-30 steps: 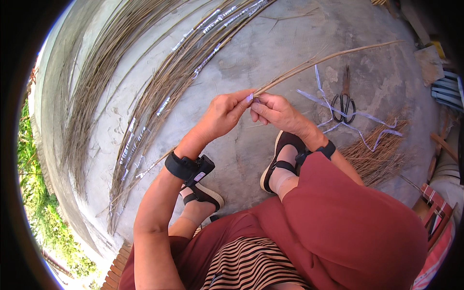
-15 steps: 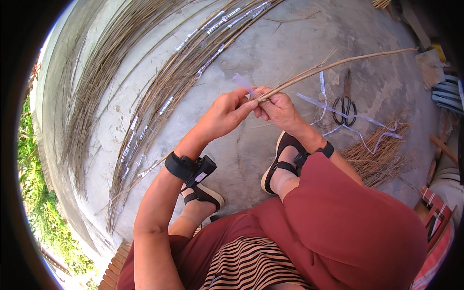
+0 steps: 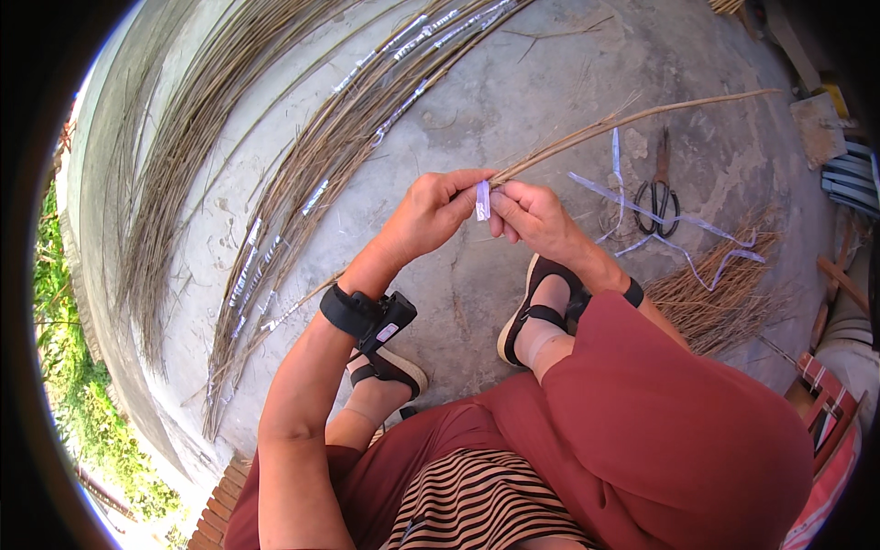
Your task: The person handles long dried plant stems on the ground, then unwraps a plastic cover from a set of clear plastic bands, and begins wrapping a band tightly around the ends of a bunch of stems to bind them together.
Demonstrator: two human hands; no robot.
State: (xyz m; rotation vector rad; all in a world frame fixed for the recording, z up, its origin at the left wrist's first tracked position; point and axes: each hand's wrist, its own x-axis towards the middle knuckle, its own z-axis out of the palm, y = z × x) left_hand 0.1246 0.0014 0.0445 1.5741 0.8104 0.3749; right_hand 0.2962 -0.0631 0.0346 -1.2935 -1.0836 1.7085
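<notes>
Between two hands [image 3: 431, 215] [image 3: 539, 220], one ribbon [image 3: 483, 202]

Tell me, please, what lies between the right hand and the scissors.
In the head view, pale purple strips lie between the right hand and the scissors, with grey floor showing around them.

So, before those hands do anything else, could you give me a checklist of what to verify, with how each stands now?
1. Left hand gripping the thin sticks: ok.
2. Right hand close to the purple strip: ok; exactly what it pinches, cannot tell.
3. Purple strip fastened: cannot tell; fingers hide part, and one end hangs down.
4. Scissors apart from the loose strips: not ok; they overlap around the handles.
5. Scissors near the right hand: probably ok, on the floor beyond it.
</notes>
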